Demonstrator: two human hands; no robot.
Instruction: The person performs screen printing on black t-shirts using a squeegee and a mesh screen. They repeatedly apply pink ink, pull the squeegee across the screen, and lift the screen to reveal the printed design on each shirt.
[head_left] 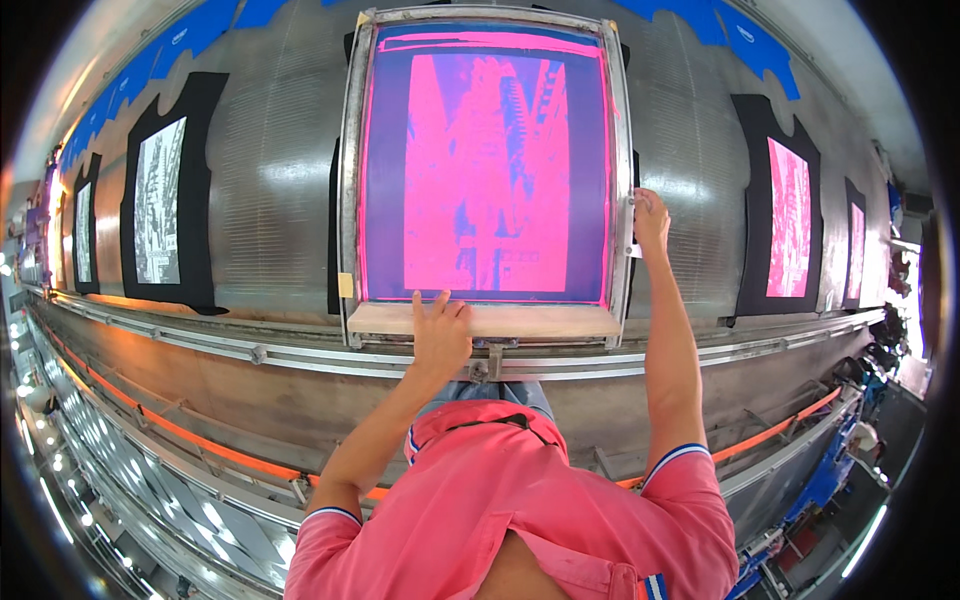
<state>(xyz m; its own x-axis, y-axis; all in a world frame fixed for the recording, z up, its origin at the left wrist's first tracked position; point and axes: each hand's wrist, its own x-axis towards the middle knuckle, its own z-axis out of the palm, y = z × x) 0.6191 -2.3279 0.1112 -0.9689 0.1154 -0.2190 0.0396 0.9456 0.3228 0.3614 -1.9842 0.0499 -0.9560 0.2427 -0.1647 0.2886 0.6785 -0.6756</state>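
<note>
In front of me lies a screen-printing frame (352, 200), with metal rails around a blue-purple mesh (387, 200) that carries a pink picture. A band of pink ink (490, 42) runs along its far end. Across the near end is a pale wooden bar (545, 321), apparently a squeegee. My left hand (441, 335) rests over this bar, its fingers spread and the tips reaching the mesh edge. At the right rail my right hand (650, 218) has its fingers curled against the frame; its fingertips are partly hidden. Beside it sits a small metal bracket (634, 250).
Black shirts with grey prints (160, 205) lie left on the long metal table (270, 150); others with pink prints (790, 215) lie right. Blue cloth pieces (750, 45) line the far edge. A metal rail (250, 352) runs along the near edge, an orange strip (200, 440) below.
</note>
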